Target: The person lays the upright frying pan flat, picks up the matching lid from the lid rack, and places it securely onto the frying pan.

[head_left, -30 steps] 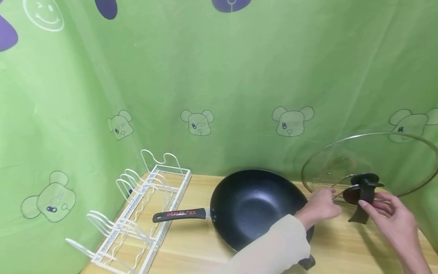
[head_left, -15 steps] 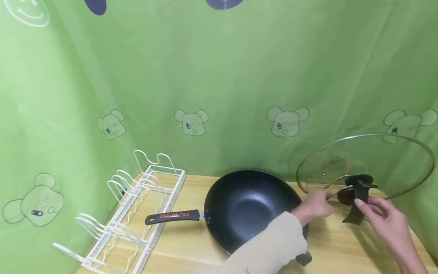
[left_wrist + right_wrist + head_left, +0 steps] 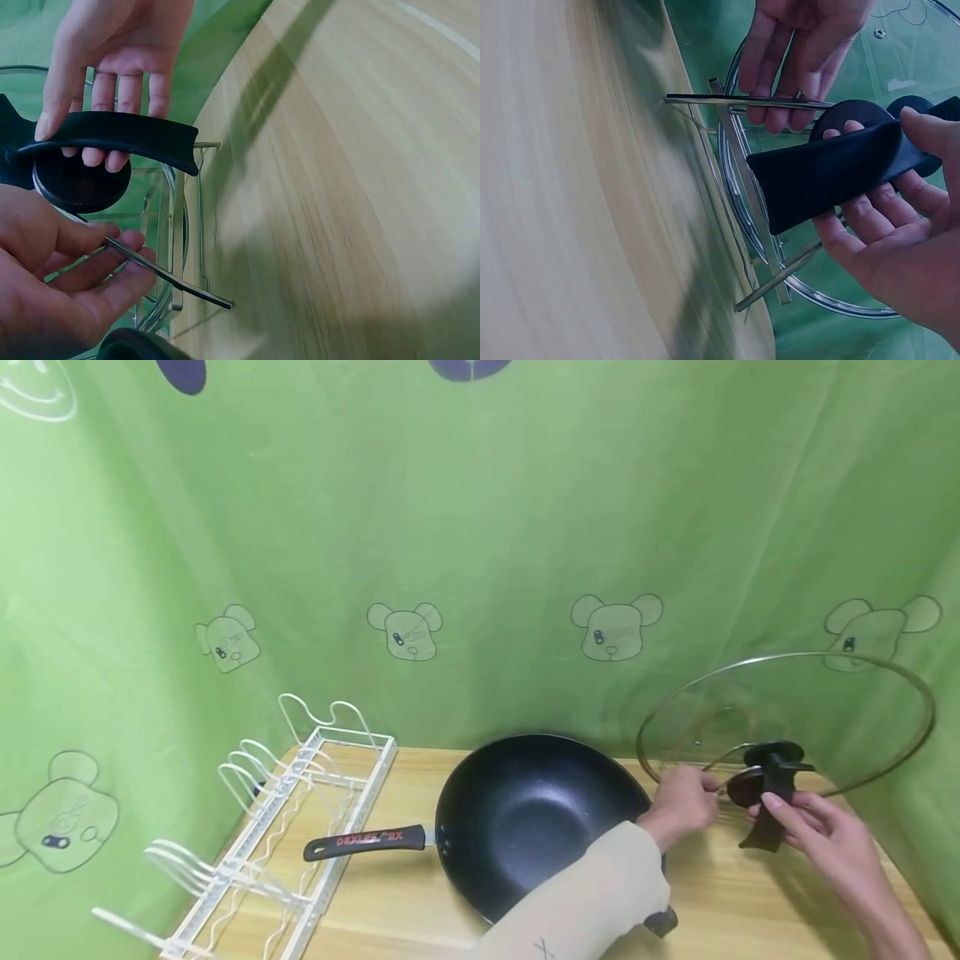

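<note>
In the head view, a large glass lid with a metal rim stands tilted at the right, against the green cloth. My right hand holds its black flared handle, thumb on one side and fingers behind. Black round discs sit beside the handle. My left hand reaches across to a thin metal rod, pinching it between thumb and fingers. This rod belongs to a metal wire rack behind the handle. The right wrist view shows the left fingers behind the rod.
A black wok lies on the wooden table, its handle pointing left; the left forearm crosses over it. A white wire rack with upright loops stands at the left. Green patterned cloth encloses the back and sides.
The head view has swung slightly right, so the table's things slide left in it. Both hands keep their hold, with little visible movement of lid or rod.
</note>
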Demonstrator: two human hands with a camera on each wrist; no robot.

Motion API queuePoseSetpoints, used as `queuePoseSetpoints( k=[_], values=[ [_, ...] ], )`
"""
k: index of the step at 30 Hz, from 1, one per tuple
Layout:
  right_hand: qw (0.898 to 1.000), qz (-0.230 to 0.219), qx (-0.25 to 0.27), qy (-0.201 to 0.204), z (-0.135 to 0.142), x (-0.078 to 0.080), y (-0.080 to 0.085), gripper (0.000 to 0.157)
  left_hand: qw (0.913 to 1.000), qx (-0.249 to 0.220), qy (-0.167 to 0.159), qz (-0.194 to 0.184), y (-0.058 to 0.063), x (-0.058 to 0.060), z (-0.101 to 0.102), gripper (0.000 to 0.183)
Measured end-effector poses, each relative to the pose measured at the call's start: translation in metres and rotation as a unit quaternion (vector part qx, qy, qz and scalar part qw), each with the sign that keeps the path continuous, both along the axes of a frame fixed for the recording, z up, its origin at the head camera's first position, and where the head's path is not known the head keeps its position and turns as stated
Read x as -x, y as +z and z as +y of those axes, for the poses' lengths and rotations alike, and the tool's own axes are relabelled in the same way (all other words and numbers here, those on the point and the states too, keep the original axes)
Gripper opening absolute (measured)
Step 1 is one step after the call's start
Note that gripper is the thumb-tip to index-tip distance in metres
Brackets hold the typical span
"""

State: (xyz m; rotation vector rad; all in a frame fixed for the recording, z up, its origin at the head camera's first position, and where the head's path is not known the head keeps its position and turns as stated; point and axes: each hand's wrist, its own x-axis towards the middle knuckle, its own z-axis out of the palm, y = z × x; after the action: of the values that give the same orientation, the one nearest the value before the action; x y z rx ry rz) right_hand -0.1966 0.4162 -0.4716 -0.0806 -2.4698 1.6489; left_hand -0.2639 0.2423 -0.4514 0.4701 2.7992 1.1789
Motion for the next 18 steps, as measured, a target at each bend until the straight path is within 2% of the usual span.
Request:
queuePoseSetpoints(
  k=[4, 6, 9, 11, 18],
  values=[
    [1.0, -0.014, 0.022, 0.016, 0.0, 0.004, -0.002, 0.023, 0.9995, -0.022, 0.018, -0.012, -0.001, 0.003, 0.001, 0.014],
    [0.997, -0.017, 0.066, 0.032, 0.001, 0.006, -0.004, 0.021, 0.9995, -0.023, 0.017, -0.016, -0.001, 0.003, 0.001, 0.014],
    [0.987, -0.014, 0.144, 0.064, 0.001, 0.008, -0.008, 0.018, 0.9995, -0.018, 0.009, -0.024, -0.002, 0.004, 0.0, 0.016],
    [0.977, -0.008, 0.194, 0.086, 0.002, 0.01, -0.01, 0.019, 0.9997, -0.007, 0.003, -0.022, -0.003, 0.005, 0.0, 0.016],
    [0.96, 0.017, 0.25, 0.121, 0.002, 0.015, -0.013, 0.024, 0.9998, 0.004, 0.01, -0.016, -0.003, 0.008, 0.003, 0.017]
  ],
)
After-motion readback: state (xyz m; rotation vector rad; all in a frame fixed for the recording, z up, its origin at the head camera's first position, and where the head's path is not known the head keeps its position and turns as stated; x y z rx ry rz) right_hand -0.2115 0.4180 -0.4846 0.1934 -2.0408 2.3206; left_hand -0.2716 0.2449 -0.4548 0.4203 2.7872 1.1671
